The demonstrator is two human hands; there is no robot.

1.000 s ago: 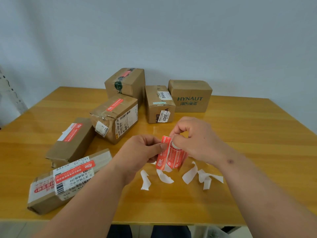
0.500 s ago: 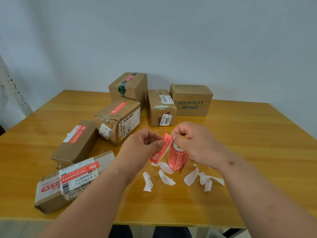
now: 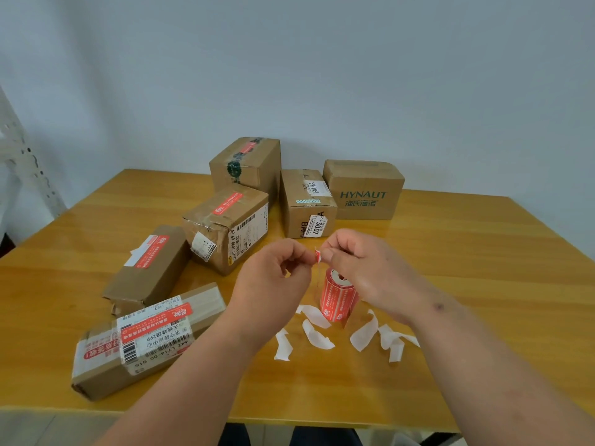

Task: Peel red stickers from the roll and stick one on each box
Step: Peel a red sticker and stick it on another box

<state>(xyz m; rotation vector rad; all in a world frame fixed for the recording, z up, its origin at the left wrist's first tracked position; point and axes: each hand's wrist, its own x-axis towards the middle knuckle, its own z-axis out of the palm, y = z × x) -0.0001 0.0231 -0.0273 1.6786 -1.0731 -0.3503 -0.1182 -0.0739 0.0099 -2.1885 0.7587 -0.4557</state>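
Just above the roll [image 3: 338, 296], which stands on the table [image 3: 483, 284], the left hand [image 3: 273, 278] and right hand [image 3: 357, 268] both pinch one small red sticker [image 3: 317, 255] between thumb and fingertips. Held edge-on and curling, it could fold onto itself or cling to a finger before reaching the bare boxes [image 3: 363, 191] behind the roll.

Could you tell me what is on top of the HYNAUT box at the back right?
The HYNAUT box shows only clear tape on its top, no red sticker; its far edge is hidden from view.
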